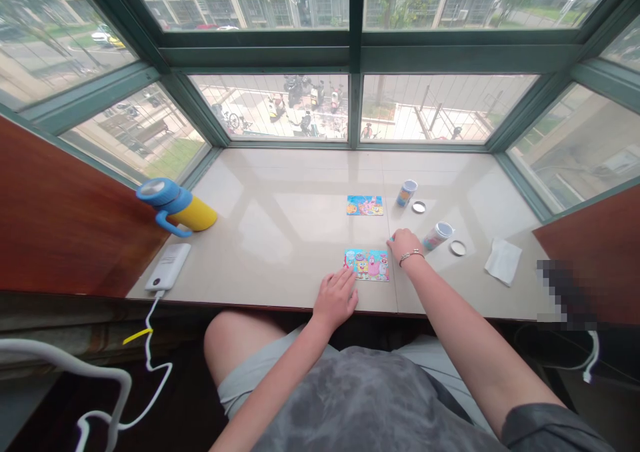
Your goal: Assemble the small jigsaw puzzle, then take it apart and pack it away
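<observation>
A small colourful cartoon puzzle (369, 264) lies near the front edge of the beige windowsill (280, 239). My left hand (336, 298) rests flat with fingers spread, its fingertips touching the puzzle's left edge. My right hand (404, 244) is curled at the puzzle's upper right corner, pinching what looks like a small blue piece. A second similar puzzle (365, 205) lies farther back. Two small open tins stand to the right: one (407, 193) behind, one (438, 235) tilted right beside my right hand. Their round lids (419, 207) (457, 247) lie next to them.
A yellow bottle with a blue cap (177, 208) lies on its side at the left. A white power bank (169, 266) with a trailing cable sits near the left front edge. A white tissue (503, 261) lies at the right. Window frames enclose the sill on three sides.
</observation>
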The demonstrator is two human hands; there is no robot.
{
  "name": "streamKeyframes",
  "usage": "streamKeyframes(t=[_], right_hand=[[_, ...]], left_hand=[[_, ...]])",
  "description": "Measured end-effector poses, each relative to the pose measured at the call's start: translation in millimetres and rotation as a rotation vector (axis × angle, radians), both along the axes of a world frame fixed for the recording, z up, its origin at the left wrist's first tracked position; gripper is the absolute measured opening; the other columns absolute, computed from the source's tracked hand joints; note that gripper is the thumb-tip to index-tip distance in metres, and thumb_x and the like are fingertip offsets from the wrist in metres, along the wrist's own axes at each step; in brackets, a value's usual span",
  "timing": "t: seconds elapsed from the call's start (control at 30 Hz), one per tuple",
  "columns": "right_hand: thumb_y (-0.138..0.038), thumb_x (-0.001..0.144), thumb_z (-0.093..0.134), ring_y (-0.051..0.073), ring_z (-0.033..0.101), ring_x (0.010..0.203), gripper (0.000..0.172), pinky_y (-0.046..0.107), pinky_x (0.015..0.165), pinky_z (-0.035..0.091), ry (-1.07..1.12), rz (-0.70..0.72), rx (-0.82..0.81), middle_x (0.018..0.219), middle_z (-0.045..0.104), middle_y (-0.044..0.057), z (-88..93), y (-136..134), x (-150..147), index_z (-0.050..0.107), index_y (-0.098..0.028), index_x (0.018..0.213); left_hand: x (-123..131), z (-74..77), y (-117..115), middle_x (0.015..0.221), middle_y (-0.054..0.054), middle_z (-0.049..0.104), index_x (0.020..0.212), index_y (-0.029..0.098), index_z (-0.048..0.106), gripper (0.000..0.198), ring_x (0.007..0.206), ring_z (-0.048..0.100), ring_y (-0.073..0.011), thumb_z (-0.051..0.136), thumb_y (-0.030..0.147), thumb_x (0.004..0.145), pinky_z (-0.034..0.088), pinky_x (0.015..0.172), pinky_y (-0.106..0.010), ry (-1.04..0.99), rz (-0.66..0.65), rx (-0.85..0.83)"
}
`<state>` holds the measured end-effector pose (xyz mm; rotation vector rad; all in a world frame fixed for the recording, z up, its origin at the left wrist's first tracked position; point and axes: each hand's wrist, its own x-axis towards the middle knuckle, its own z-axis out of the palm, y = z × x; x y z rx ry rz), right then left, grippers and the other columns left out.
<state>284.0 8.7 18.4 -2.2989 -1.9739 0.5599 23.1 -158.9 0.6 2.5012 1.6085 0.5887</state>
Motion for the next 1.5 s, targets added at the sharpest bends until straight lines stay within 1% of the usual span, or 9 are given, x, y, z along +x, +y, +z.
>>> streamKeyframes(t=[0.23, 0.37, 0.43, 0.6, 0.93, 1.07, 1.27, 1.4, 1.5], right_hand=[[-0.03, 0.091, 0.07, 0.015, 0.066, 0.091, 0.01, 0.023, 0.077, 0.044, 0.173, 0.146, 0.002, 0.099, 0.074, 0.001, 12.3, 0, -5, 0.071, -0.024, 0.098], [-0.03, 0.089, 0.074, 0.012, 0.067, 0.085, 0.009, 0.022, 0.074, 0.045, 0.261, 0.303, -0.044, 0.095, 0.075, -0.001, 16.0, -12, -24, 0.072, -0.024, 0.095], [-0.029, 0.09, 0.073, 0.013, 0.067, 0.085, 0.007, 0.022, 0.075, 0.046, 0.268, 0.337, -0.052, 0.095, 0.075, -0.001, 16.6, -18, -33, 0.072, -0.024, 0.094], [-0.025, 0.09, 0.073, 0.015, 0.068, 0.09, 0.005, 0.024, 0.08, 0.046, 0.237, 0.343, -0.058, 0.096, 0.075, 0.0, 17.7, -23, -43, 0.073, -0.023, 0.095], [-0.028, 0.094, 0.069, 0.015, 0.066, 0.09, 0.008, 0.024, 0.078, 0.045, 0.185, 0.345, -0.034, 0.096, 0.074, 0.001, 10.6, -25, -46, 0.072, -0.023, 0.099], [-0.027, 0.093, 0.069, 0.016, 0.065, 0.095, 0.008, 0.025, 0.084, 0.045, 0.145, 0.37, -0.001, 0.1, 0.072, 0.004, 9.1, -25, -48, 0.073, -0.021, 0.098], [-0.026, 0.095, 0.066, 0.02, 0.062, 0.102, 0.01, 0.028, 0.088, 0.045, 0.096, 0.409, 0.044, 0.107, 0.068, 0.007, 10.3, -31, -52, 0.074, -0.021, 0.094], [-0.026, 0.096, 0.065, 0.021, 0.061, 0.104, 0.01, 0.029, 0.088, 0.045, 0.082, 0.422, 0.063, 0.107, 0.067, 0.008, 13.4, -35, -54, 0.074, -0.021, 0.096], [-0.026, 0.099, 0.059, 0.02, 0.06, 0.104, 0.014, 0.029, 0.089, 0.045, 0.107, 0.403, 0.136, 0.107, 0.067, 0.008, 17.4, -42, -49, 0.073, -0.022, 0.1]], left_hand=[[1, 0.2, 0, 0.152, -0.006, 0.055, 0.15, 0.029, 0.053, 0.052, 0.142, 0.05, -0.0275, 0.052, 0.027, 0.098, 0.038, 0.116, -0.051, -0.017, 0.012, -0.013], [2, 0.2, 0, 0.151, -0.007, 0.056, 0.149, 0.029, 0.054, 0.053, 0.14, 0.052, -0.0281, 0.054, 0.026, 0.097, 0.039, 0.115, -0.051, -0.024, 0.018, 0.0], [2, 0.3, 0, 0.151, -0.007, 0.056, 0.15, 0.029, 0.053, 0.054, 0.14, 0.052, -0.028, 0.054, 0.025, 0.096, 0.04, 0.115, -0.051, -0.026, 0.017, 0.006], [3, 0.4, 0, 0.15, -0.007, 0.057, 0.15, 0.03, 0.053, 0.056, 0.139, 0.054, -0.0287, 0.056, 0.024, 0.094, 0.041, 0.113, -0.052, -0.027, 0.019, 0.017], [2, 0.9, 1, 0.151, -0.007, 0.056, 0.15, 0.028, 0.053, 0.055, 0.14, 0.051, -0.0281, 0.053, 0.023, 0.095, 0.04, 0.114, -0.052, -0.024, 0.008, -0.004], [1, -0.7, 1, 0.152, -0.007, 0.055, 0.15, 0.028, 0.053, 0.054, 0.14, 0.051, -0.0276, 0.052, 0.023, 0.096, 0.039, 0.115, -0.051, -0.022, 0.004, 0.0], [2, -1.0, 0, 0.152, -0.006, 0.055, 0.15, 0.028, 0.053, 0.054, 0.141, 0.051, -0.0271, 0.052, 0.023, 0.096, 0.039, 0.115, -0.051, -0.021, 0.006, 0.0], [2, -1.3, 0, 0.153, -0.006, 0.054, 0.151, 0.028, 0.051, 0.056, 0.142, 0.05, -0.0273, 0.052, 0.023, 0.096, 0.038, 0.116, -0.051, -0.027, 0.005, 0.007], [1, -2.7, -1, 0.156, -0.008, 0.05, 0.153, 0.026, 0.047, 0.058, 0.145, 0.047, -0.0286, 0.052, 0.023, 0.096, 0.038, 0.117, -0.052, -0.04, 0.016, 0.024]])
